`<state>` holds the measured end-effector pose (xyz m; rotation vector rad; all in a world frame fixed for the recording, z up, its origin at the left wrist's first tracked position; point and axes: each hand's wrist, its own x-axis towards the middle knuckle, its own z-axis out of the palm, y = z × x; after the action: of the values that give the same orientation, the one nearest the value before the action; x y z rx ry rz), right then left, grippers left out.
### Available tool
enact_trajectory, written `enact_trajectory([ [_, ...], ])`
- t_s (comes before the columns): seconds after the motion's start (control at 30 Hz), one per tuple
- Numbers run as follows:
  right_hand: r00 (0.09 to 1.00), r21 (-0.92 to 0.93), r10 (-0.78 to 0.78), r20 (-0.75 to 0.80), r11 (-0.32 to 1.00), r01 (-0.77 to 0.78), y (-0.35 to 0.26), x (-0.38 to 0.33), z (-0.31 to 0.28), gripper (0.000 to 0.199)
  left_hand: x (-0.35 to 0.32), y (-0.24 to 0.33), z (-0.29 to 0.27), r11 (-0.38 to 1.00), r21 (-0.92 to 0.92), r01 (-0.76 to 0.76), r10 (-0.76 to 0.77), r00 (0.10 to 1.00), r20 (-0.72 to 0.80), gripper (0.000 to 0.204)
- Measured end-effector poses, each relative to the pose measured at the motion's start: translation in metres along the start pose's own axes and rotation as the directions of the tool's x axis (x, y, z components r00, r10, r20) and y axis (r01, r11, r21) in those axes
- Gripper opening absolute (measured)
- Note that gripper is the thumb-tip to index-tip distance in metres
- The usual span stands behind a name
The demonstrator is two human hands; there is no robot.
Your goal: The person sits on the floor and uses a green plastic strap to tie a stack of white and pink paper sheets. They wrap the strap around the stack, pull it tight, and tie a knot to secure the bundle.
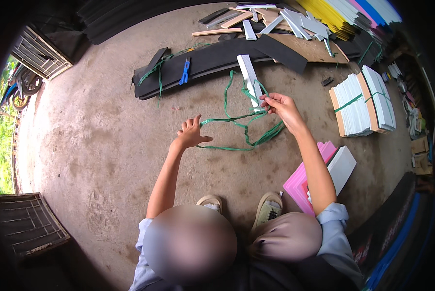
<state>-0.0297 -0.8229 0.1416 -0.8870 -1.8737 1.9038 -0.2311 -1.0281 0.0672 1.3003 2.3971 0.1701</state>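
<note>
Green plastic twine (268, 136) stretches in loose loops between my two hands above the concrete floor. My right hand (283, 110) pinches a part of it between thumb and fingers. At the other end of the loop, my left hand (189, 133) has its fingers and thumb spread; strands run up to it, and whether they pass round behind it I cannot tell. Beyond the right hand lies a narrow white foam strip (247, 75), with some twine draped over its near end.
Blue-handled scissors (185, 71) rest on long black foam sheets (212, 60). Mixed offcuts (275, 22) are heaped behind. At right stands a tied stack of white pieces (355, 104). Pink sheets (297, 186) and a white block (341, 167) lie beside my right forearm.
</note>
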Motion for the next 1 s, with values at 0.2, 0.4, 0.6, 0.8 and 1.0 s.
enact_trajectory([
  [0.2, 0.999, 0.165, -0.025, -0.029, 0.986, 0.030, -0.021, -0.015, 0.008, 0.018, 0.002, 0.056, -0.033, 0.768, -0.640, 0.035, 0.137, 0.966, 0.217, 0.061],
  [0.4, 0.995, 0.385, -0.091, -0.048, 0.917, 0.102, -0.031, -0.024, 0.017, 0.014, 0.002, 0.115, 0.025, 0.113, -0.986, 0.126, 0.177, 0.974, 0.144, 0.060],
  [0.6, 0.837, -0.690, -0.533, -0.127, 0.653, 0.311, 0.026, 0.006, -0.026, 0.017, 0.022, 0.059, 0.007, -0.644, -0.755, -0.124, -0.174, 0.985, -0.013, 0.036],
  [0.8, 0.715, -0.786, -0.424, -0.556, 0.547, -0.287, 0.097, -0.004, -0.183, 0.025, 0.002, -0.078, -0.027, 0.172, -0.876, -0.450, -0.651, 0.615, -0.444, 0.037],
  [1.0, 0.776, -0.807, -0.222, -0.590, 0.185, -0.561, 0.127, -0.004, -0.115, 0.046, 0.019, -0.077, 0.034, 0.408, -0.903, -0.132, -0.575, 0.732, -0.366, 0.037],
])
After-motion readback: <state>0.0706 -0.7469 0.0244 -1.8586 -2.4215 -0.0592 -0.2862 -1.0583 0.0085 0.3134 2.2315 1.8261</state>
